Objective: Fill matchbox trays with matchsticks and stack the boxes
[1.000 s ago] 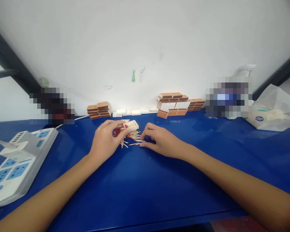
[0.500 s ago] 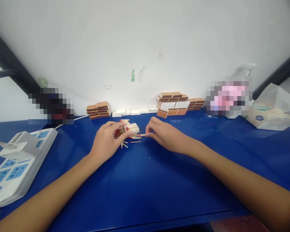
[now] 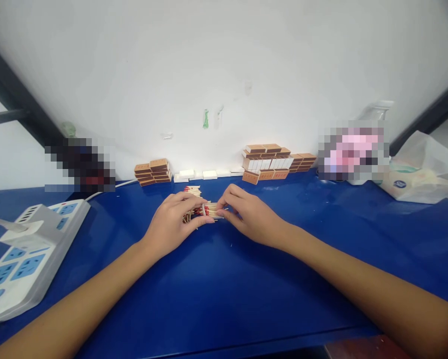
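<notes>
White and partly covered, the tray (image 3: 204,209) is being pinched by the left hand (image 3: 173,214), probably to steady it for the right hand (image 3: 250,212), whose fingertips (image 3: 220,206) are bunching at its matches (image 3: 212,211), gripping or merely touching, I cannot tell. Between both hands, it is showing red heads leftward and pale ends rightward, while loose matches (image 3: 193,190) are lying on the desk (image 3: 224,289) just beyond the left hand.
</notes>
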The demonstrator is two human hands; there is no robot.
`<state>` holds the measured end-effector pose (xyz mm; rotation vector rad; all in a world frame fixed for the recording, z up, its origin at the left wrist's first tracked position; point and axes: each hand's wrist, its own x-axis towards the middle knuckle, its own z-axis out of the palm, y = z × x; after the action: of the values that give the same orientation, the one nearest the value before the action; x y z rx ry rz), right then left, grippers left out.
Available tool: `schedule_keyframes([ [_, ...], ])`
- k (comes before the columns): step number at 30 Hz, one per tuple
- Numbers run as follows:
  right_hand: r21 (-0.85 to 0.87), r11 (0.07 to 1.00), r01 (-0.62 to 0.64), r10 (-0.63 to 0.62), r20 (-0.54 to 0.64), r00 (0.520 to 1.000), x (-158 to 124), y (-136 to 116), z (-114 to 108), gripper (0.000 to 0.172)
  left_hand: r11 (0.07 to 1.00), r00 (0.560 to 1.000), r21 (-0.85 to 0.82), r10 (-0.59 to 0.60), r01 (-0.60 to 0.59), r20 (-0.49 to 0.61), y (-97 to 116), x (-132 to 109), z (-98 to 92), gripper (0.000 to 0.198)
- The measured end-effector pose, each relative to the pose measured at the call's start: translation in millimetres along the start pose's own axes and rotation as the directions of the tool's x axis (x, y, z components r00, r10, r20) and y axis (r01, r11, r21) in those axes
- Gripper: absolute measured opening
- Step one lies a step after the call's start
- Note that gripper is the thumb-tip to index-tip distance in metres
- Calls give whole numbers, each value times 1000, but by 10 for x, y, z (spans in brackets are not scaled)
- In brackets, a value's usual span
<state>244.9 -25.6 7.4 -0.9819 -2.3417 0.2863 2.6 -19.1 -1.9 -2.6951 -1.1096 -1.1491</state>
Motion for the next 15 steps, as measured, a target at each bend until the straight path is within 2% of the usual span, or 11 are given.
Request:
schedule_keyframes([
  [12,32,998,59,-58,-43,997,6,-13,-61,12,1000,1000,-3,27,-27,-2,17,11,-21,36],
  [15,26,997,73,-68,-170,983,49,95,-118,15,1000,1000,-8,-5,5,-14,6,10,-21,36],
])
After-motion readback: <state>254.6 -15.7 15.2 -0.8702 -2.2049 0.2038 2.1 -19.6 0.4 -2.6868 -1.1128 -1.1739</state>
